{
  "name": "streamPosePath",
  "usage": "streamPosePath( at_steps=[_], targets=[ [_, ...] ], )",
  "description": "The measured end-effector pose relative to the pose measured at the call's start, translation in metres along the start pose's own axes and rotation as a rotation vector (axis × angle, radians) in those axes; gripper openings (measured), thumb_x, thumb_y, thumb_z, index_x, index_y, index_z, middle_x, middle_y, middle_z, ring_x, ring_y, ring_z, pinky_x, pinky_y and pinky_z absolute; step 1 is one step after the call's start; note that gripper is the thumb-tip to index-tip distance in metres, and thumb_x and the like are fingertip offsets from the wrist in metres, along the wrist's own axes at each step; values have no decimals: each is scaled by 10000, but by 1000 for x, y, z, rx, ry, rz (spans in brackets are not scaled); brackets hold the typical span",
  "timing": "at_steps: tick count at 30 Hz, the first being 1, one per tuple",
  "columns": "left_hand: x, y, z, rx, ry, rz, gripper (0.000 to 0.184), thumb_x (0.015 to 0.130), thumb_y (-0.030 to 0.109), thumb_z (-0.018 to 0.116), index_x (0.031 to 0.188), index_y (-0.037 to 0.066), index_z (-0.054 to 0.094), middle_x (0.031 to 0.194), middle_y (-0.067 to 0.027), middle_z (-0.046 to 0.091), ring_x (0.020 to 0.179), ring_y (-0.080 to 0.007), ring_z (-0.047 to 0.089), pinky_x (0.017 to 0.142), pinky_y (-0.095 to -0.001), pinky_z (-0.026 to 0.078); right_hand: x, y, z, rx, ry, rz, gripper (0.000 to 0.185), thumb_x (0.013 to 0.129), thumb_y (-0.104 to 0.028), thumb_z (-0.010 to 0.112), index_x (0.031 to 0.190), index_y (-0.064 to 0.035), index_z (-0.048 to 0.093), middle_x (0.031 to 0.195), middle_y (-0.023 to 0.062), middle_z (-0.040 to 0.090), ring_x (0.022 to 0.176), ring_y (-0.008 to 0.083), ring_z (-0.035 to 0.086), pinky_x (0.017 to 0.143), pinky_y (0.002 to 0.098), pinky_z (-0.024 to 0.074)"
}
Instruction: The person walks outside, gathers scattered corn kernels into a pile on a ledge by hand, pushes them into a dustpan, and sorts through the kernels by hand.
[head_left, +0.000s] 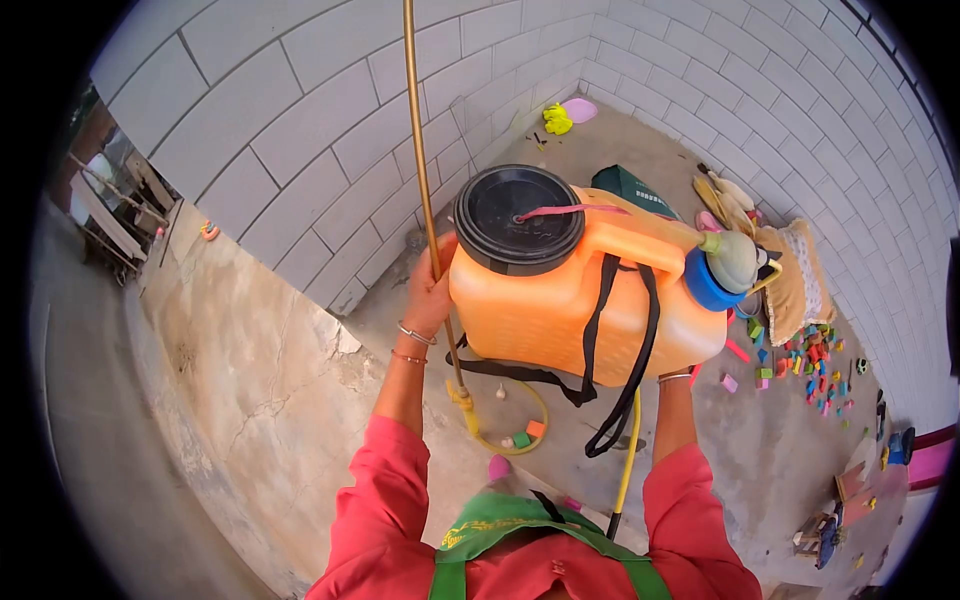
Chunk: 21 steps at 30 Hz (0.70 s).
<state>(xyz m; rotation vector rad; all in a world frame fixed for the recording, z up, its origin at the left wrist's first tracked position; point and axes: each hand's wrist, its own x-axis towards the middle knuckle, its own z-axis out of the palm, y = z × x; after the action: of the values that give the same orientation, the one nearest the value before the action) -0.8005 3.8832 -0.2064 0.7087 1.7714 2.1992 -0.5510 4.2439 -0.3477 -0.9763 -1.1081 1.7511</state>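
Grip: left hand (430, 295), one lance (417, 120); right hand (677, 369), seemingly under one tank (540, 320)

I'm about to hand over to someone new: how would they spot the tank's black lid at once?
Find the big orange tank beside the pale block wall. At its left end, near the left hand, sits the wide, round black lid. A pink strip reaches onto it, unlike the blue collar at the opposite end.
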Motion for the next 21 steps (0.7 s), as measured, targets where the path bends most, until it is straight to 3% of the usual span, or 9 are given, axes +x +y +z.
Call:
streamPosePath(
  at_steps=[10, 15, 17, 21],
  targets=[
    [10, -1, -17, 143, -14, -138, 512, 906, 79, 512, 1367, -13, 310, 1371, -102, 408, 1259, -177, 395, 1012, -275, 332, -21, 2, 3, -49, -72, 2, 405, 936, -297, 437, 1201, 0, 509, 1228, 90, 528, 1093, 206, 519, 905, 339, 408],
    [3, 15, -18, 132, -27, -104, 490, 910, 84, 499, 1354, -23, 321, 1362, -118, 417, 1262, -182, 390, 1016, -277, 326, -90, -2, -59, -250, 110, 52, 420, 937, -331, 405, 1159, -6, 550, 1193, 83, 557, 1074, 210, 532, 889, 347, 408],
    [1, 22, -17, 176, -48, -54, 468, 913, 108, 508, 1335, -16, 349, 1331, -119, 445, 1230, -188, 422, 994, -289, 358, -111, -5, -97, -360, 96, 121, 407, 933, -340, 428, 1147, -19, 556, 1171, 84, 573, 1114, 207, 508, 919, 352, 386],
    [0, 62, -6, 238, -32, -70, 445, 916, 160, 523, 1314, 15, 385, 1237, -101, 505, 1116, -175, 499, 899, -300, 443, -149, 13, -171, -398, 125, 160, 320, 922, -288, 470, 1091, -41, 583, 1088, 66, 610, 1018, 183, 560, 847, 331, 434]
  ],
)
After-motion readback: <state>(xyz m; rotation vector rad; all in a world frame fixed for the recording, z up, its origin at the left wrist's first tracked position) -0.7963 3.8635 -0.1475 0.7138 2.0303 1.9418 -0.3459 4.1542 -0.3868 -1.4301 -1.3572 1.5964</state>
